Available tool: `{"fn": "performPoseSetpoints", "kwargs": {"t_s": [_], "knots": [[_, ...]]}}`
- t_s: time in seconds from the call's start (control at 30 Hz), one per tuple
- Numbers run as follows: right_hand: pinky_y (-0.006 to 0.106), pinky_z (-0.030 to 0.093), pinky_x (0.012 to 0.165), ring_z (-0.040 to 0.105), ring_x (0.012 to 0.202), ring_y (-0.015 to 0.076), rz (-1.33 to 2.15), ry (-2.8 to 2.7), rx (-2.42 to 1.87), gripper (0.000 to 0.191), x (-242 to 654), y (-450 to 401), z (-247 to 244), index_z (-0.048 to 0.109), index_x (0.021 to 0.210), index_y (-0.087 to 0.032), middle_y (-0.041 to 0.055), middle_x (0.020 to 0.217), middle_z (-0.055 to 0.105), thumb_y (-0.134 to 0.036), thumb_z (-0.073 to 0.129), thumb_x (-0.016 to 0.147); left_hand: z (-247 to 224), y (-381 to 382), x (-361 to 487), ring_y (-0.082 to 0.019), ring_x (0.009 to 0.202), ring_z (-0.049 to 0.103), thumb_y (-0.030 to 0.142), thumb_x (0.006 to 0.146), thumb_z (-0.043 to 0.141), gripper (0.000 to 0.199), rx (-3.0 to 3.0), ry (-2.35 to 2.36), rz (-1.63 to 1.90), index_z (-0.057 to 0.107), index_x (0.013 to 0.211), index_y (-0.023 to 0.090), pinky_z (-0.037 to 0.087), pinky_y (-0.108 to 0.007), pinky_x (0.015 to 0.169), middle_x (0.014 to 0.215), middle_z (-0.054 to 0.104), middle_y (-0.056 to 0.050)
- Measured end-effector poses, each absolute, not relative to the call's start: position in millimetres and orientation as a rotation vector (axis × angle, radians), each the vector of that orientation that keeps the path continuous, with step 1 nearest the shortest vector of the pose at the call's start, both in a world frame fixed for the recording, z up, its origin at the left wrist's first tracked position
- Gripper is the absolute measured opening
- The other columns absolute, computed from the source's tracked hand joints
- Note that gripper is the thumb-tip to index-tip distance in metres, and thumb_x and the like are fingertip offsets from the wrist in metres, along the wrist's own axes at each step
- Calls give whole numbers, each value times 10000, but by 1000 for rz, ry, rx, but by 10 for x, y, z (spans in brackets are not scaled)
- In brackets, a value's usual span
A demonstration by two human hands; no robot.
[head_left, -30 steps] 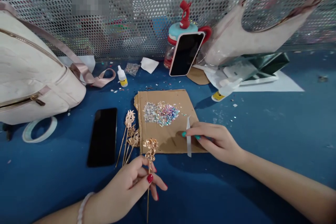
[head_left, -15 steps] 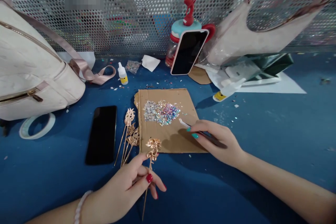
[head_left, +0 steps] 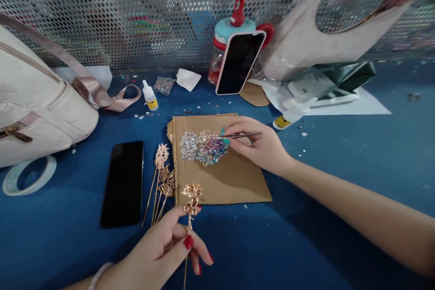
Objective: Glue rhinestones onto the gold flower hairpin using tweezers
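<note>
Gripping slim metal tweezers point(head_left: 243, 135), the right hand point(head_left: 265, 147) held their tips at the pile of shiny sequins point(head_left: 203, 148) on the cardboard sheet point(head_left: 227, 186). The left hand point(head_left: 170, 242) pinched a gold flower-topped stick point(head_left: 192, 190) by its stem, near the sheet's front left corner.

Legible text: none. White plastic dropper bottle point(head_left: 149, 93), yellow label point(head_left: 152, 104): print unreadable. Second white plastic bottle point(head_left: 291, 114), yellow label point(head_left: 281, 122): likewise.

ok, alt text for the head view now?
Right hand holds tweezers at a pile of shiny flakes on cardboard; left hand holds a gold flower stick by its stem. More gold flower sticks and a black phone lie to the left on a blue table.
</note>
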State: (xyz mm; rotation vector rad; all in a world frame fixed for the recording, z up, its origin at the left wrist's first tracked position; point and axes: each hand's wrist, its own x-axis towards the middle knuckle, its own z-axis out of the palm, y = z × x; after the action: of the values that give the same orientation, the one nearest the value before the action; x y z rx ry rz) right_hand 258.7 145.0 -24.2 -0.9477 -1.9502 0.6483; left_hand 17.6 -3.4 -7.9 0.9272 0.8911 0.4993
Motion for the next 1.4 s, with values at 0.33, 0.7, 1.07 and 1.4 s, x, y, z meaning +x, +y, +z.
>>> {"fn": "performPoseSetpoints", "kwargs": {"t_s": [0.33, 0.7, 1.07, 1.4], "knots": [[249, 528, 630, 626, 774, 142, 753, -2071, -985, 120, 2600, 1483, -338, 631, 848, -184, 46, 852, 656, -167, 532, 783, -63, -43, 199, -128, 682, 597, 416, 908, 448, 346, 902, 915, 517, 371, 1179, 217, 475, -281, 707, 826, 663, -34], [214, 502, 557, 630, 734, 130, 779, -2108, -960, 142, 2706, 1465, -274, 629, 842, -173, 57, 840, 657, -137, 516, 764, -20, -22, 198, -125, 683, 593, 395, 913, 446, 294, 925, 965, 461, 405, 1146, 220, 487, -260, 703, 816, 662, -32], [275, 530, 700, 630, 845, 150, 728, -2149, -841, 160, 2608, 1444, -242, 617, 861, -199, 45, 875, 666, -127, 486, 802, -82, -60, 165, -129, 686, 602, 355, 927, 418, 290, 946, 934, 514, 394, 1189, 235, 492, -263, 687, 827, 668, -32], [230, 514, 628, 627, 758, 124, 704, -2211, -925, 140, 2629, 1448, -269, 606, 867, -189, 30, 842, 657, -140, 488, 809, -107, -64, 162, -111, 691, 602, 326, 936, 411, 265, 925, 908, 530, 384, 1191, 262, 492, -234, 691, 832, 669, -12]]}}
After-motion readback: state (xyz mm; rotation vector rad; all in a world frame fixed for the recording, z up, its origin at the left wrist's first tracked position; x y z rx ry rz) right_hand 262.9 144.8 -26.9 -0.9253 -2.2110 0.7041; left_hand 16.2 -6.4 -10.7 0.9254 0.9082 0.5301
